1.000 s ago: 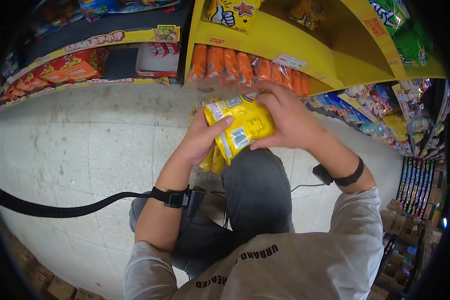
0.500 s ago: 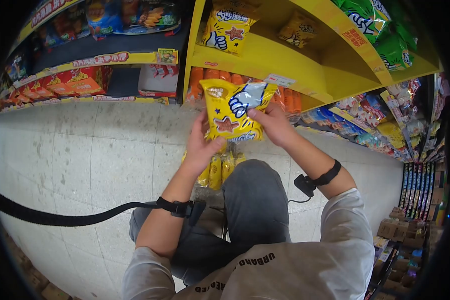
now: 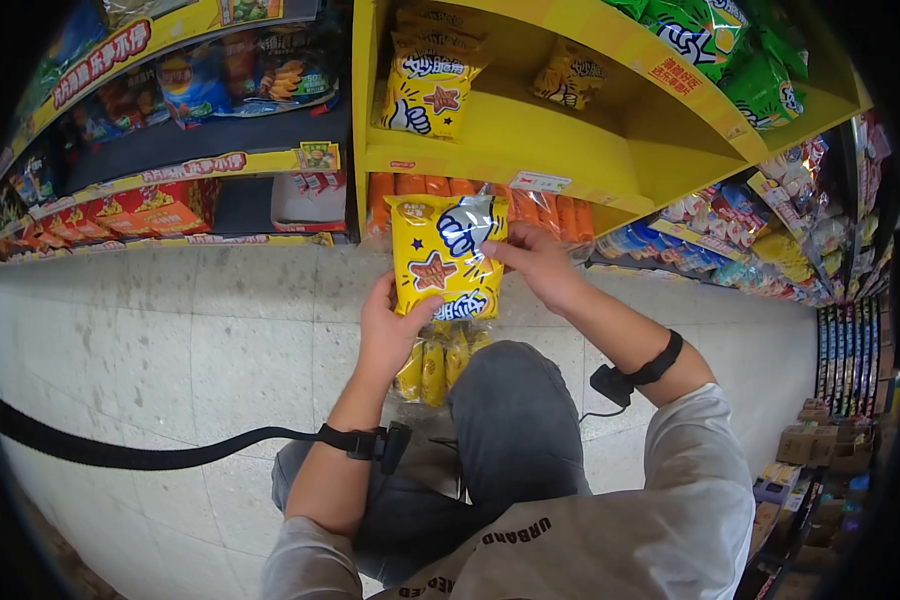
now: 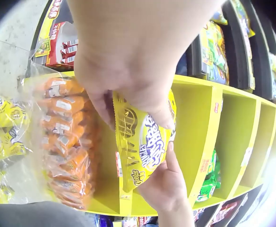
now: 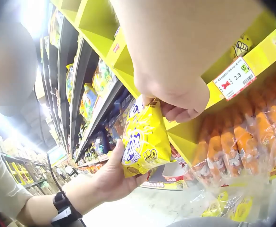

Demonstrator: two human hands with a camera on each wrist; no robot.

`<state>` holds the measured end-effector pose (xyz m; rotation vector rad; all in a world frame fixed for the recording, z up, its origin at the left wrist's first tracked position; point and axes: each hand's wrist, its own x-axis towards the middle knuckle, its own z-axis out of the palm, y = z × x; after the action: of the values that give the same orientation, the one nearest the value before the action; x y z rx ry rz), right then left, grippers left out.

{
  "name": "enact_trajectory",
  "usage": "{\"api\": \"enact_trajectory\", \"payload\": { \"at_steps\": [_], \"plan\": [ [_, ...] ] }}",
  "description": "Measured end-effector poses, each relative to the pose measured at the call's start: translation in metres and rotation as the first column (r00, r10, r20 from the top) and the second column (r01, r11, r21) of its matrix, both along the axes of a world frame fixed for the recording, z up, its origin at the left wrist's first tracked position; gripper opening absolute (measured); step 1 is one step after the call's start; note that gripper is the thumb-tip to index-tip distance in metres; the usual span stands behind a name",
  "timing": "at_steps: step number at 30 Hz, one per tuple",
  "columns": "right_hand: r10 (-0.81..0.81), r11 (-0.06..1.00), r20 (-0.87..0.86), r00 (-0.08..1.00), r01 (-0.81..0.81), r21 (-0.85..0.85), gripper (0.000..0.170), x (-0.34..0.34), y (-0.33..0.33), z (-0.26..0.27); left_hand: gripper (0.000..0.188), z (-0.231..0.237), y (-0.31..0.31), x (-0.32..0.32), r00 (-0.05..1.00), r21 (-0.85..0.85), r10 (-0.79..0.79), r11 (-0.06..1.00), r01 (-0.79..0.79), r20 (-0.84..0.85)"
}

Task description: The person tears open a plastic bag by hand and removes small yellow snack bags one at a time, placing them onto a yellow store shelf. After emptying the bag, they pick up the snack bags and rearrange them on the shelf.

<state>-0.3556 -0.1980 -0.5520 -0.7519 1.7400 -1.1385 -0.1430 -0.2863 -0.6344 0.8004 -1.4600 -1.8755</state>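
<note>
A yellow snack bag (image 3: 448,258) with a star and a blue-outlined hand print is held in front of the shelf. The left hand (image 3: 392,325) grips its lower left side, thumb over the front. At its right edge, the right hand (image 3: 542,262) pinches it. In the left wrist view the bag (image 4: 145,142) sits between the left hand (image 4: 133,80) and the right hand (image 4: 164,184). The right wrist view shows the bag (image 5: 146,139) from the side, with the left hand (image 5: 112,179) below and the right hand (image 5: 176,97) above.
Yellow shelving (image 3: 530,125) carries more yellow bags (image 3: 425,90) and green bags (image 3: 765,85). Orange packs (image 3: 550,215) fill its bottom level. Yellow packs in clear plastic (image 3: 432,370) lie on the floor by the knee. A darker shelf (image 3: 170,130) with red boxes stands at left.
The bag has turned from its barcode side to its printed front and now stands more upright. The right hand has moved from gripping its far side to its right edge. The view has tilted up toward the shelves.
</note>
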Motion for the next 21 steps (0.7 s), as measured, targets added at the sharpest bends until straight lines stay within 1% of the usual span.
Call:
{"api": "enact_trajectory", "payload": {
  "at_steps": [1, 2, 4, 5, 6, 8, 9, 11, 12, 14, 19, 21],
  "plan": [
    [-0.01, 0.999, -0.004, 1.0, 0.009, -0.05, 0.04, -0.004, 0.0, -0.001, 0.05, 0.001, 0.0, 0.0, 0.999, 0.08, -0.019, 0.997, 0.022, -0.042],
    [-0.015, 0.999, 0.002, 1.0, 0.015, -0.043, 0.04, -0.006, 0.001, -0.002, 0.05, 0.001, 0.001, 0.001, 0.999, 0.087, -0.024, 0.996, 0.027, -0.037],
    [0.05, 0.998, 0.001, 0.999, -0.05, -0.041, 0.042, -0.005, -0.003, 0.012, 0.042, 0.003, -0.001, 0.003, 0.995, 0.129, -0.082, 0.988, 0.09, -0.064],
    [0.066, 0.997, 0.019, 0.998, -0.067, 0.032, 0.046, -0.002, -0.005, 0.02, 0.04, 0.002, -0.001, 0.004, 0.99, 0.134, -0.113, 0.983, 0.124, -0.087],
    [0.061, 0.998, 0.021, 0.998, -0.062, 0.032, 0.046, 0.0, -0.003, 0.018, 0.04, 0.002, -0.001, 0.003, 0.989, 0.134, -0.118, 0.982, 0.129, -0.085],
    [0.198, 0.98, 0.02, 0.98, -0.199, 0.031, 0.05, 0.004, 0.0, 0.013, 0.044, 0.003, -0.002, 0.002, 0.983, 0.114, -0.123, 0.984, 0.139, -0.137],
    [0.207, 0.976, 0.036, 0.978, -0.209, 0.054, 0.049, 0.003, -0.001, 0.012, 0.044, 0.005, -0.002, 0.001, 0.983, 0.116, -0.122, 0.984, 0.139, -0.137],
    [0.198, 0.978, 0.072, 0.978, -0.201, 0.047, 0.047, -0.001, -0.001, 0.007, 0.052, 0.008, -0.003, -0.001, 0.964, 0.136, -0.123, 0.978, 0.158, -0.237],
    [0.189, 0.98, 0.105, 0.976, -0.193, 0.037, 0.045, -0.003, -0.001, 0.005, 0.052, 0.007, -0.004, -0.001, 0.965, 0.139, -0.119, 0.978, 0.155, -0.234],
    [0.18, 0.983, 0.125, 0.976, -0.184, 0.022, 0.044, -0.003, 0.001, 0.006, 0.059, 0.003, -0.005, -0.001, 0.951, 0.174, -0.147, 0.965, 0.199, -0.273],
    [0.152, 0.988, 0.158, 0.976, -0.153, -0.006, 0.042, -0.001, 0.006, 0.006, 0.064, 0.006, -0.008, -0.002, 0.946, 0.254, -0.163, 0.938, 0.237, -0.279],
    [0.184, 0.983, 0.139, 0.973, -0.185, -0.008, 0.043, -0.003, 0.005, 0.003, 0.066, 0.003, -0.008, -0.001, 0.949, 0.271, -0.165, 0.933, 0.239, -0.27]
  ]
}}
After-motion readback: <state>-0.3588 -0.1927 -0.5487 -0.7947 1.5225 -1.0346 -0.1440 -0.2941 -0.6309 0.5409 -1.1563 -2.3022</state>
